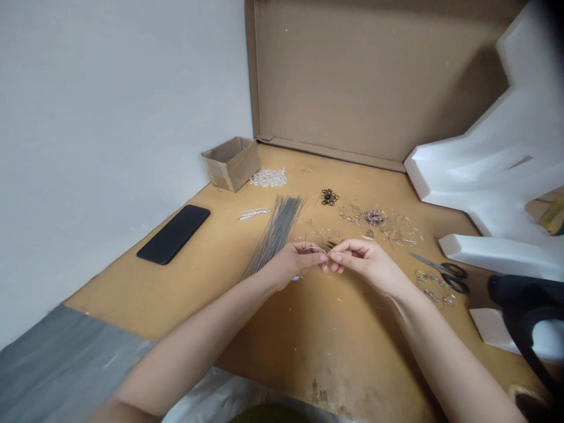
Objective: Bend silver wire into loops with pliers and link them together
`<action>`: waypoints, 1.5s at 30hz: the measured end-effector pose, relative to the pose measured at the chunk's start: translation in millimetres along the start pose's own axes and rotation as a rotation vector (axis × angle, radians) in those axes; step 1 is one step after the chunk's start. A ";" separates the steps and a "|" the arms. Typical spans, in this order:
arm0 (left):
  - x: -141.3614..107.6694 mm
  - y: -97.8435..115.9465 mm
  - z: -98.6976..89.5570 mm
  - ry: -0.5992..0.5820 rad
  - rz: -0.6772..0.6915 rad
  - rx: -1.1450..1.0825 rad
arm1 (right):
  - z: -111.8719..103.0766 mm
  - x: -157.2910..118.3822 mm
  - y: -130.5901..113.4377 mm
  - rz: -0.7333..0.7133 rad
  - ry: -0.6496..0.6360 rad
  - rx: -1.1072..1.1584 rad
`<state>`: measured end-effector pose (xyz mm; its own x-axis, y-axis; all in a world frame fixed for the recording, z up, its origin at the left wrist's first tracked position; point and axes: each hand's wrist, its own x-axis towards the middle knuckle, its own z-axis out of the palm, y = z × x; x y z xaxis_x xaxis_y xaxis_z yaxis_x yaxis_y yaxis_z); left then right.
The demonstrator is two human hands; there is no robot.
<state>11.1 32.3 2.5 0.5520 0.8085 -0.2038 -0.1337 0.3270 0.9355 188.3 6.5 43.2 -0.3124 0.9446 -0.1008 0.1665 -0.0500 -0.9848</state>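
No text, label, brand or number can be read on the workbench [282, 329] in this view. A small open cardboard box [231, 164] shows faint marks on its side panel (too small and blurred to make out), and whether they are printing cannot be told.

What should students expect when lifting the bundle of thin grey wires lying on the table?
The bundle of thin grey wires probably feels light, since each strand looks very fine. Looking unbound, it would likely splay and slide apart when pushed. Single strands may flex, judging by its fanned far end.
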 end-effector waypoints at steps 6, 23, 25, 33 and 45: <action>0.7 -1.3 0.4 0.038 -0.004 -0.048 | 1.0 -0.1 2.4 -0.022 0.030 -0.023; -4.0 8.7 6.0 0.048 0.010 0.061 | 8.5 -4.8 -2.1 -0.062 0.017 -0.034; -4.1 8.6 6.5 0.065 -0.004 0.059 | 10.0 -5.9 -3.4 -0.061 0.021 -0.031; -3.1 6.1 7.1 0.084 0.009 0.009 | 10.1 -4.3 -4.0 -0.049 0.041 -0.038; -3.8 9.3 0.0 -0.044 -0.007 -0.184 | 9.7 -5.6 -0.5 -0.035 0.056 -0.108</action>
<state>7.7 32.3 12.0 0.5887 0.7850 -0.1929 -0.2760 0.4194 0.8648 180.9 -1.9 42.9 -0.2675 0.9620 -0.0553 0.2573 0.0160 -0.9662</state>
